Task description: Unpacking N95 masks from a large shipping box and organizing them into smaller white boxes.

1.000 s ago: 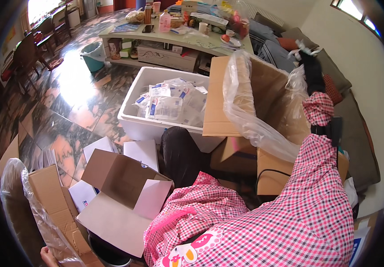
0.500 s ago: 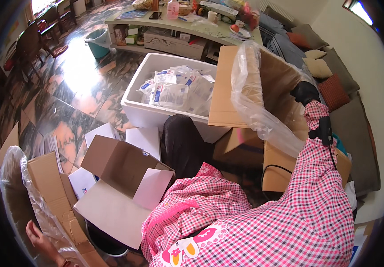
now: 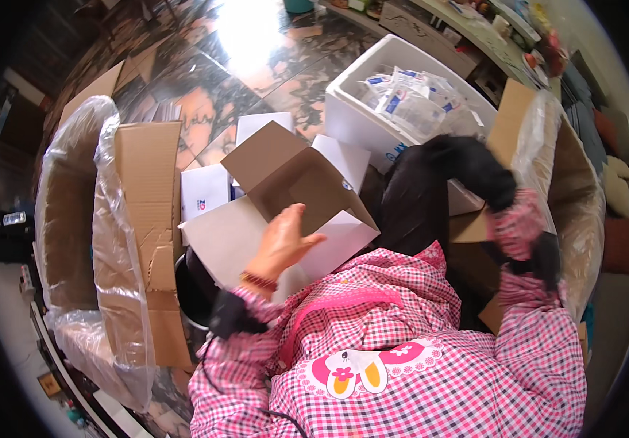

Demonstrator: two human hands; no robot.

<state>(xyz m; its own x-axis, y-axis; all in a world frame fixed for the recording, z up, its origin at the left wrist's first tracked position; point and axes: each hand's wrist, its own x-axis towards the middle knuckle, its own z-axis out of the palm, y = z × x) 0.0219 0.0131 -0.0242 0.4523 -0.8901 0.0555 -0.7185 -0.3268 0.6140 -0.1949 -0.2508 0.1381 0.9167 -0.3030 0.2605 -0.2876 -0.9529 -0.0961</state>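
White box with a brown inside [image 3: 307, 186] sat with its flaps folded out, between the person's lap and the foam chest [image 3: 362, 120] holding clear packets [image 3: 417, 102]. Bare left hand [image 3: 279, 244] was over its near flaps, unclenched, thumb spread from the fingers, gripping nothing visible. Black-gloved right hand [image 3: 479, 174] was blurred in front of the dark-clad knee [image 3: 417, 193]; whether it grasped anything, I could not tell. Plastic-lined cartons stood left [image 3: 147, 241] and right [image 3: 573, 201].
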